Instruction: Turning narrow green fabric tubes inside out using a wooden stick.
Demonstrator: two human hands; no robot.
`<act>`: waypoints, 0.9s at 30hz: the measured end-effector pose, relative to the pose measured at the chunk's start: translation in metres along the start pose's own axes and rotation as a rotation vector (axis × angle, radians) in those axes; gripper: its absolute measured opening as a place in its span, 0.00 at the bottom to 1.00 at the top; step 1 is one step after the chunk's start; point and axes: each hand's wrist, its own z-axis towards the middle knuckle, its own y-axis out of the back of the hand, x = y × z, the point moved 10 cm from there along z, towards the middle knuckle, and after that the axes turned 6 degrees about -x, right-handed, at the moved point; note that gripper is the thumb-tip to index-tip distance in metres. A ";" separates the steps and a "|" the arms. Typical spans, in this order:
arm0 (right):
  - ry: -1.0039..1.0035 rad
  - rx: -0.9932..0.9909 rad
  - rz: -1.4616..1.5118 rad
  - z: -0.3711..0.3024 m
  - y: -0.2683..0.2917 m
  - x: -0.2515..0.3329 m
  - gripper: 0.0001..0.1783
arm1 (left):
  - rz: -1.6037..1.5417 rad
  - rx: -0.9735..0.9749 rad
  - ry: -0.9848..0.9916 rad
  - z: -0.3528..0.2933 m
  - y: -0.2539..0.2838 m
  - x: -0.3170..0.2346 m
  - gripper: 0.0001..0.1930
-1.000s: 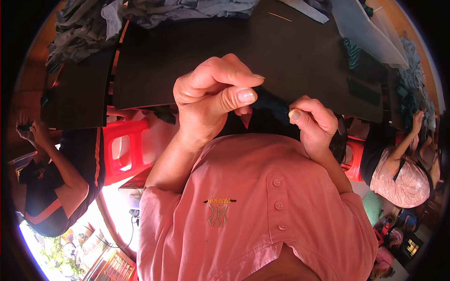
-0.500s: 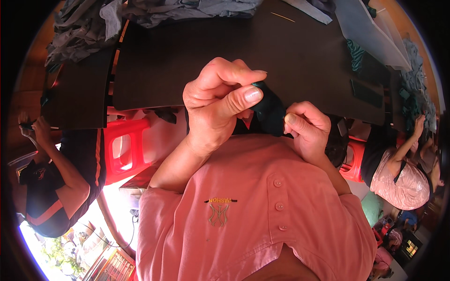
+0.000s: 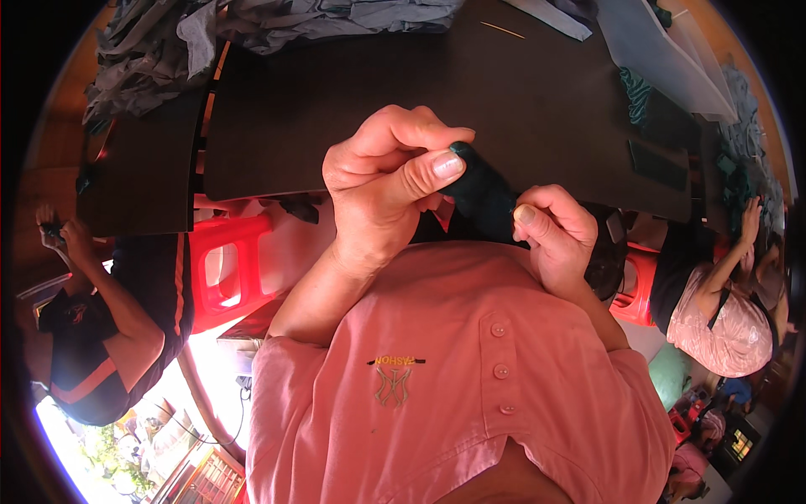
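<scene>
Pinching one dark green cloth (image 3: 480,189) at centre of frame, using both hands. Holding its upper end between thumb and forefinger of left hand (image 3: 374,181), left of centre; gripping its lower right end between thumb and curled forefinger of right hand (image 3: 561,227), right of centre. Running the cloth slantwise from one hand to the other, upper left to lower right, just above pink shirt (image 3: 437,319).

Counting now: at least two dark table tops, one middle (image 3: 336,109), one left (image 3: 143,181). Counting two red stools, one left of centre (image 3: 252,260), one right (image 3: 640,286). Logging two gray cloth heaps, one upper left (image 3: 138,63), one top centre (image 3: 336,18); not counting single pieces, overlapping too much. Adding one thin yellow stick (image 3: 503,30) at top, two green pieces upper right: one crinkled (image 3: 635,94), one flat (image 3: 657,165). Also noting one gray-and-green cloth pile (image 3: 743,113), far right. Tagging two nearby co-workers, one left edge (image 3: 88,365), one right edge (image 3: 718,336).

Containers: marking one see-through plastic piece (image 3: 659,63), upper right; not telling whether bin or sheet, nor making out contents.
</scene>
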 end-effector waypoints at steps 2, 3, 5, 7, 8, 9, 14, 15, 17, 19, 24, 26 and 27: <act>-0.001 -0.020 0.031 0.000 0.000 0.003 0.04 | -0.030 -0.001 0.004 -0.002 -0.004 0.002 0.06; 0.000 -0.021 0.031 0.000 -0.003 0.004 0.04 | -0.061 -0.002 0.007 -0.002 -0.006 0.002 0.05; 0.005 -0.056 0.006 0.002 -0.003 0.008 0.04 | -0.082 -0.017 0.028 -0.004 -0.005 0.011 0.05; 0.038 -0.064 -0.001 0.000 0.001 0.005 0.04 | -0.103 -0.033 0.048 -0.004 -0.003 0.014 0.05; 0.071 -0.072 -0.008 0.000 0.004 0.006 0.04 | -0.070 -0.020 0.057 -0.003 -0.003 0.014 0.05; 0.072 -0.071 -0.007 0.000 0.004 0.006 0.04 | -0.036 -0.007 0.066 -0.003 -0.003 0.014 0.05; -0.009 -0.140 0.021 -0.003 0.013 0.000 0.04 | 0.160 -0.011 -0.050 -0.001 0.007 0.003 0.04; -0.010 -0.140 0.022 -0.002 0.013 0.000 0.04 | 0.191 -0.012 -0.050 -0.001 0.009 0.002 0.04; -0.049 -0.123 0.015 -0.001 0.011 -0.001 0.04 | 0.192 -0.019 -0.011 -0.001 0.014 0.002 0.04; -0.046 -0.105 -0.015 0.001 0.010 0.002 0.04 | 0.191 -0.025 0.027 0.000 0.017 0.003 0.04; 0.068 -0.137 -0.101 0.003 0.013 0.012 0.03 | 0.492 -0.098 -0.094 0.000 0.016 -0.023 0.09; 0.181 -0.111 -0.169 0.003 0.012 0.019 0.04 | 0.547 -0.078 -0.105 -0.002 0.009 -0.034 0.12; 0.181 -0.113 -0.170 0.002 0.013 0.019 0.04 | 0.496 -0.060 -0.038 -0.002 0.004 -0.033 0.11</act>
